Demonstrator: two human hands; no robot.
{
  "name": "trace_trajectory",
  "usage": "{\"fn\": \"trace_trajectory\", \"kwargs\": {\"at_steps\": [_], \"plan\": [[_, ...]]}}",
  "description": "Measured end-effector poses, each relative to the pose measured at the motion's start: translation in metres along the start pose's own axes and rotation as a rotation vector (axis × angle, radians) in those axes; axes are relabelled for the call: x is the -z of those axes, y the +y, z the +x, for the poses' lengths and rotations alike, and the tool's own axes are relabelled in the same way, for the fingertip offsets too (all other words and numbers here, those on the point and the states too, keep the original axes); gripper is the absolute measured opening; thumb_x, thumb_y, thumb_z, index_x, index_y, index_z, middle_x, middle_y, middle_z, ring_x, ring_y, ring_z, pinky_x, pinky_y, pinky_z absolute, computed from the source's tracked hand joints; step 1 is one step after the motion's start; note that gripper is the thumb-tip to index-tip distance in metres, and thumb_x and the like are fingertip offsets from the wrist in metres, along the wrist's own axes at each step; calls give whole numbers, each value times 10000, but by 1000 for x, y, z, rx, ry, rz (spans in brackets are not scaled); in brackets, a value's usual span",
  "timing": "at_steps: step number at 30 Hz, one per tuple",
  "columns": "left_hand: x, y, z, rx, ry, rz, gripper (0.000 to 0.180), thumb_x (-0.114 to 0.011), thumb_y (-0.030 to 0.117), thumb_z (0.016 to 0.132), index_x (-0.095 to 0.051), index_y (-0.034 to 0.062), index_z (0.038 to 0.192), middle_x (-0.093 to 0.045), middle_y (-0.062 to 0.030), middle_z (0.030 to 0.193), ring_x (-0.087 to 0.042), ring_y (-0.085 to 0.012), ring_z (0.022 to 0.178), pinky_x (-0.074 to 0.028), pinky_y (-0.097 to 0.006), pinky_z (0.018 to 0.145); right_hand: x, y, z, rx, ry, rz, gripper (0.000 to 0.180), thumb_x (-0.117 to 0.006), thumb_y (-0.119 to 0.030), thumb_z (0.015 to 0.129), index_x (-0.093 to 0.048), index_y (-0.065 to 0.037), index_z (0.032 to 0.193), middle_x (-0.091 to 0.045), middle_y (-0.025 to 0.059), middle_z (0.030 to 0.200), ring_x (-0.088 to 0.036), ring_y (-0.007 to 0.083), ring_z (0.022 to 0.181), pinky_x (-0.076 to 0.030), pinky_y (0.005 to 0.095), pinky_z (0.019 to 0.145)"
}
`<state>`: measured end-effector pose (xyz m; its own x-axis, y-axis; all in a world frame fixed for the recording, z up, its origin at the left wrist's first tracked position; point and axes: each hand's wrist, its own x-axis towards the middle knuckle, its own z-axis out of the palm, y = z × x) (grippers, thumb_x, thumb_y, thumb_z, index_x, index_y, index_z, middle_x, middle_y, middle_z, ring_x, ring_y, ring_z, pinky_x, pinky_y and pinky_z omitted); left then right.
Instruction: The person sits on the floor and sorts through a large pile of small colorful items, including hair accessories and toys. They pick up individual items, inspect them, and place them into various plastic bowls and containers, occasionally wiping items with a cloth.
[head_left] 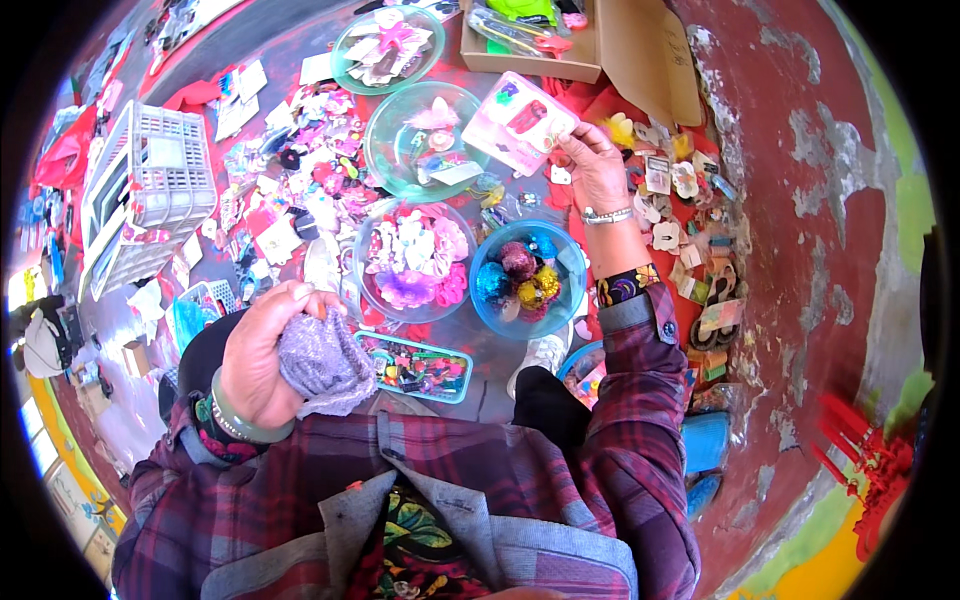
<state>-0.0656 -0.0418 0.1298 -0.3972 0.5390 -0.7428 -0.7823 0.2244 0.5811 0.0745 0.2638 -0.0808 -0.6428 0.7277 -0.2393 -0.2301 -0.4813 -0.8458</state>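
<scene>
My left hand [258, 365] is closed round a bunched piece of lilac glittery fabric [325, 365], low in front of my chest. Held out ahead, my right hand [597, 168] pinches the right edge of a pink card [492, 122] with small colourful hair clips on it. The card overlaps the rim of a clear green bowl [376, 135] holding a few small things. Nearer me, a clear bowl [365, 295] holds pink and white scrunchies. A blue bowl [578, 290] beside it contains glittery balls in blue, gold and dark pink.
Several small accessories lie heaped [320, 140] left of the bowls. A grey plastic crate [165, 165] stands farther left. An open cardboard box [535, 68] sits at the far side. A teal tray [455, 385] of small items lies near my knees. Carded goods [690, 260] line the right.
</scene>
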Motion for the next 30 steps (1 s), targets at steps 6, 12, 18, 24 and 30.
{"fn": "trace_trajectory", "kwargs": {"at_steps": [6, 12, 18, 24, 30], "plan": [[10, 6, -10, -17, -9, -11, 219, -447, 217, 864, -479, 36, 746, -530, -123, 843, -544, -208, 735, -460, -337, 681, -55, -16, -7, 899, -39, -963, 190, -645, 1, 691, -596, -14, 874, -583, 45, 812, -571, 168, 722, -482, 274, 620], [24, 12, -15, -23, -53, -50, 227, -430, 218, 864, -484, 27, 752, -532, -136, 840, -547, -215, 723, -464, -333, 673, -98, -36, -21, 1556, -311, -1376, 220, -659, -7, 612, -630, -27, 829, -539, 62, 844, -570, 213, 813, -494, 282, 668], [37, 24, -25, 35, -54, -119, 239, -440, 205, 853, -491, 6, 731, -536, -166, 854, -558, -241, 718, -476, -364, 666, -118, -40, -13, 1282, -236, -1387, 207, -639, 1, 634, -609, -35, 835, -561, 80, 824, -568, 231, 782, -480, 299, 678], [50, 33, -29, 31, -107, -157, 212, -429, 163, 851, -484, -14, 748, -524, -192, 867, -554, -257, 756, -474, -375, 697, -73, 7, 45, 505, -134, -1221, 66, -597, -17, 723, -584, -10, 787, -565, 59, 666, -536, 124, 620, -442, 262, 585], [62, 44, -31, 37, -111, -252, 193, -433, 143, 859, -500, -16, 773, -524, -168, 904, -515, -206, 807, -427, -331, 738, -93, 72, 123, -312, 99, -373, 87, -609, -29, 729, -542, 23, 751, -584, 87, 675, -567, 157, 558, -476, 275, 487]]}}
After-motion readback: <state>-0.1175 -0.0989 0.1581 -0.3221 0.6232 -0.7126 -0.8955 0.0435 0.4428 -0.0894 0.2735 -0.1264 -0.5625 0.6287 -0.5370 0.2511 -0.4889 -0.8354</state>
